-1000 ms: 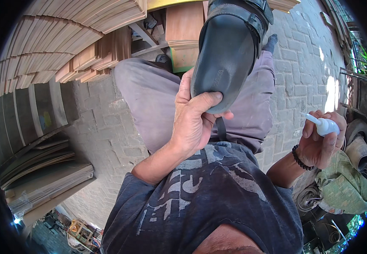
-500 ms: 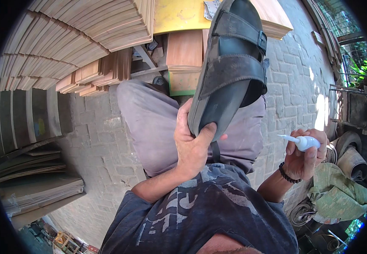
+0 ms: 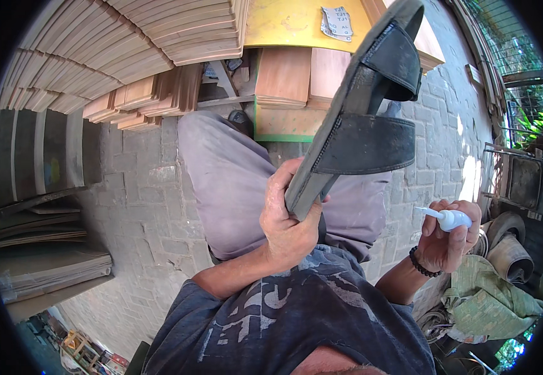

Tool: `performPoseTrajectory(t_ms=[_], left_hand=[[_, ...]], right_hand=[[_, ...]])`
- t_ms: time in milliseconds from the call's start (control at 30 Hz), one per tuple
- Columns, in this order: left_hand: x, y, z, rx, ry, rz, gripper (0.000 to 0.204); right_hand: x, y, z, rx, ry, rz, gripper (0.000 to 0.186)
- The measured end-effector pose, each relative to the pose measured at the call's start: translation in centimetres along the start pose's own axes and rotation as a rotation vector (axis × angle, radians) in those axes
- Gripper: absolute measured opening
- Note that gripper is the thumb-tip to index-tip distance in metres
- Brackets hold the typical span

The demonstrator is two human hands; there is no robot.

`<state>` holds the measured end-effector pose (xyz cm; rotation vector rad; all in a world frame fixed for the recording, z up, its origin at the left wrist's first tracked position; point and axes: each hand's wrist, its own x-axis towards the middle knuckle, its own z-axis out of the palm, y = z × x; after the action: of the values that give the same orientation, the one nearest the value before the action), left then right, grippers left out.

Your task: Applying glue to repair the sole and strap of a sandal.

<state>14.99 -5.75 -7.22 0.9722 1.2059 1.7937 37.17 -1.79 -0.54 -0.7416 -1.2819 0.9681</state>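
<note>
Sandal [image 3: 353, 119]: black, rubber-like sole with a matt, scuffed finish; straps dull and dusty, with a stitched edge. Small bottle [image 3: 453, 219]: white plastic, smooth and slightly glossy, with a thin nozzle. Bracelet [image 3: 419, 264]: dark, glossy beads. Trousers [image 3: 234, 181]: grey woven cloth, matt. Shirt [image 3: 296, 325]: dark cloth with a cracked, faded print. Stacked boards [image 3: 96, 56]: bare, unfinished wood. Floor [image 3: 146, 206]: rough grey paving bricks.

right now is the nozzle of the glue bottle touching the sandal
No, the small white glue bottle in the right hand is held apart from the black sandal, which the left hand grips by its heel end.
</note>
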Motion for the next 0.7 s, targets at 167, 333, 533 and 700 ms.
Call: performPoseTrajectory(t_ms=[167,333,533,700], left_hand=[[0.05,-0.57,-0.50,0.039,-0.050,0.076,0.060],[0.09,-0.60,-0.37,-0.018,-0.066,0.086,0.063],[0.00,-0.13,-0.28,0.018,-0.042,0.023,0.061],[-0.11,-0.12,-0.33,0.005,-0.018,0.013,0.061]], right_hand=[[0.05,-0.03,-0.10,-0.009,-0.005,0.001,0.034],[0.20,-0.16,0.44,-0.047,0.016,0.002,0.036],[0.20,-0.01,0.22,-0.047,-0.004,-0.009,0.035],[0.25,-0.09,0.22,-0.038,-0.018,-0.004,0.035]])
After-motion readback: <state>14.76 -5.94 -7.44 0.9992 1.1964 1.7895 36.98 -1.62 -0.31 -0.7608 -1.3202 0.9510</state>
